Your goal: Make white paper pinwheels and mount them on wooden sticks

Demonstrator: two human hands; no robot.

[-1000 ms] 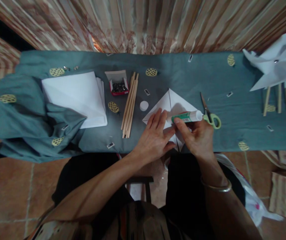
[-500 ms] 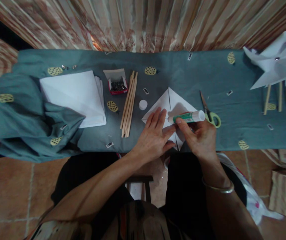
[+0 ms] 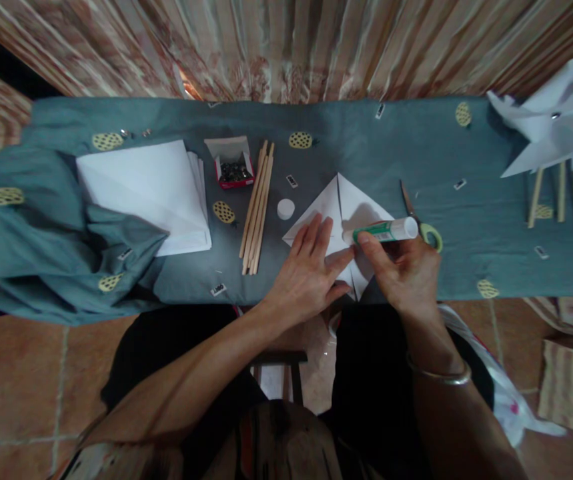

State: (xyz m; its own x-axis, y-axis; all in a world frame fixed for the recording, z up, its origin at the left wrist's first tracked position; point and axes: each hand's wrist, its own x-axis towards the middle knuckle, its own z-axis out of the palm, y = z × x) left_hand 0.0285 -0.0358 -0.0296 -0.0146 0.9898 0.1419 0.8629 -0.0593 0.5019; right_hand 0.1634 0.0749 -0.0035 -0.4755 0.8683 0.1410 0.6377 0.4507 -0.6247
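Observation:
A white paper square [image 3: 363, 203], slit inward from its corners, lies on the cloth in front of me. My left hand [image 3: 311, 260] rests flat on its left part, fingers spread. In my right hand [image 3: 409, 270] is a green and white glue stick [image 3: 385, 230], tilted almost flat with its tip at the paper near the middle. The white glue cap [image 3: 286, 209] sits just left of the paper. Beyond my right fingers lie scissors [image 3: 432, 237] with green handles, partly hidden by the hand.
Several wooden sticks [image 3: 257, 210] lie left of the cap, beside an open red box of metal pins [image 3: 235, 172]. Further left is a stack of white paper [image 3: 141, 193]. White paper pinwheels [image 3: 561, 113] on sticks lie far right. The green tablecloth [image 3: 81, 267] is bunched at left.
My right hand and the glue stick have shifted slightly to the right across the paper. My left hand stays in place.

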